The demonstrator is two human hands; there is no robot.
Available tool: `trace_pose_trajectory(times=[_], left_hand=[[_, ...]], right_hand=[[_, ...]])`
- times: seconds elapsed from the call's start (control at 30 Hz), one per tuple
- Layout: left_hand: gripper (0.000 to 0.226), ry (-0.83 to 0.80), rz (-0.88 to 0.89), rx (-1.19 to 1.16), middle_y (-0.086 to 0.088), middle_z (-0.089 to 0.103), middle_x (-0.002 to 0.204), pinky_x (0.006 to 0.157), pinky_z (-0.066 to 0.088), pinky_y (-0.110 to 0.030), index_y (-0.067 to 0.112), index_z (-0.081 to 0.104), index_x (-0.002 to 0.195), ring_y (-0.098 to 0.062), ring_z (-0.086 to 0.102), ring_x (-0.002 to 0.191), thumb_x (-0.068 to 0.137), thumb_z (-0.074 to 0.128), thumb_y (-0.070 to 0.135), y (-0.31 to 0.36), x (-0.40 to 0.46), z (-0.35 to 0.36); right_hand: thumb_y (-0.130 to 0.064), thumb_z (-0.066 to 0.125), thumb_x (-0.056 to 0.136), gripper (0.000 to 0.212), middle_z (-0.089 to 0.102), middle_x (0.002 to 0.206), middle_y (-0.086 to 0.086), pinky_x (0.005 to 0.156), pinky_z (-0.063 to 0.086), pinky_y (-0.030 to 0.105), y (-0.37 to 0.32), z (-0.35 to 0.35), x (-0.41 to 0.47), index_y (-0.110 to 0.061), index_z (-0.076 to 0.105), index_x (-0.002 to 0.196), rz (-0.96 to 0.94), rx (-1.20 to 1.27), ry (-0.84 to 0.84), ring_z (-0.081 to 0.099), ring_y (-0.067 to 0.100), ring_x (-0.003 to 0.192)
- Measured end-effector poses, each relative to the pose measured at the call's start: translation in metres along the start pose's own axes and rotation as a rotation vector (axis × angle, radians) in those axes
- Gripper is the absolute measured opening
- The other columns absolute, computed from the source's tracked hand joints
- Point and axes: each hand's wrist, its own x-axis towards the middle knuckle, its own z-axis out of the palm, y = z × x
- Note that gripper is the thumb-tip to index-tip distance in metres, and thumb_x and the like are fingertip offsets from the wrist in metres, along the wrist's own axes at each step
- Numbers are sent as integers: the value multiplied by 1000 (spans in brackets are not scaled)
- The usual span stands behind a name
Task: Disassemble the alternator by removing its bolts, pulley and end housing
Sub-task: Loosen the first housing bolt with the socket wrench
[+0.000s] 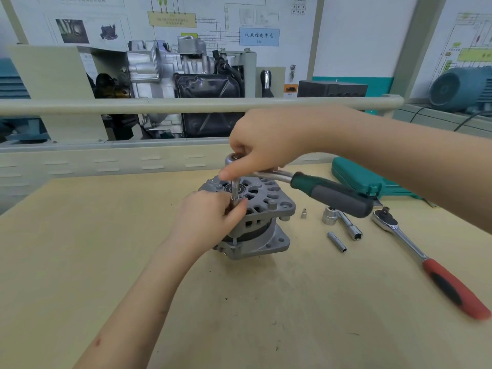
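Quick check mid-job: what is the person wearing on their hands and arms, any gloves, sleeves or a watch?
Nothing shows. The left hand and right hand are bare, without gloves or rings. Both forearms are uncovered as far as the frame shows, with no sleeve, watch or wristband in view.

A blue box (pixel 259 37) on the wall chart (pixel 213 22) reads "仪表控制单元"; other print is illegible.

Socket tip (pixel 234 202) and bolt head under the left hand's (pixel 210 222) fingers; ratchet head (pixel 234 157) partly beneath the right hand (pixel 269 145).
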Motion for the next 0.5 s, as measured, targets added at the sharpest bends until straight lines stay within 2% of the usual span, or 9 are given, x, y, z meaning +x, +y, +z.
trace_pose_trajectory(times=[0.07, 0.17, 0.23, 0.3, 0.33, 0.4, 0.43, 0.5], left_hand=[[55, -15, -10, -17, 4, 29, 41, 44, 17, -25, 16, 27, 48, -11, 29, 40, 89, 46, 48, -1, 0, -1], [54, -66, -15, -58, 5, 33, 45, 44, 19, -25, 17, 31, 52, -9, 33, 43, 83, 45, 58, -3, 2, -4], [51, -86, -7, -91, 6, 34, 46, 44, 20, -24, 18, 32, 53, -8, 33, 43, 83, 44, 58, -4, 2, -6], [51, -76, 0, -95, 6, 32, 45, 44, 19, -23, 18, 31, 52, -8, 31, 42, 86, 43, 54, -3, 2, -7], [51, -57, -2, -81, 6, 31, 44, 44, 18, -23, 18, 30, 51, -8, 30, 41, 88, 44, 51, -3, 1, -6], [52, -10, -17, -39, 5, 31, 44, 44, 16, -23, 17, 29, 50, -9, 30, 41, 90, 44, 46, 0, 0, -4], [52, 11, -29, -23, 4, 31, 44, 44, 17, -24, 16, 29, 50, -10, 30, 42, 91, 45, 45, 1, 0, -3], [54, 24, -50, -21, 3, 31, 44, 44, 17, -26, 15, 28, 50, -11, 31, 42, 90, 46, 46, 2, 0, -1]], right_hand=[[-54, 45, 87, 48, 45, 55, -4, 46, 33, 10, 0, -1, 1, -8, 55, 76, -24, -19, 11, 36, 9, 49], [-41, 49, 89, 36, 51, 67, -6, 56, 36, 19, 1, -9, -2, -9, 62, 98, -52, -1, -36, 44, 9, 60], [-34, 52, 90, 28, 61, 85, 2, 72, 45, 29, 1, -12, -5, -13, 62, 106, -84, 43, -73, 53, 15, 75], [-32, 53, 90, 28, 64, 98, 7, 84, 46, 36, 1, -12, -6, -14, 61, 110, -96, 77, -81, 56, 21, 88], [-36, 53, 89, 31, 64, 95, 6, 82, 46, 30, 1, -11, -5, -13, 62, 109, -87, 73, -68, 57, 20, 85], [-47, 49, 88, 41, 59, 73, -1, 60, 41, 16, 0, -10, -2, -8, 62, 94, -33, -12, -45, 52, 13, 65], [-52, 46, 88, 47, 52, 63, -3, 51, 35, 17, -2, -8, 0, -7, 59, 80, 1, -70, -40, 46, 12, 56], [-56, 42, 88, 53, 41, 53, -2, 44, 28, 18, -4, -4, 4, -11, 45, 60, 24, -125, -10, 34, 13, 47]])
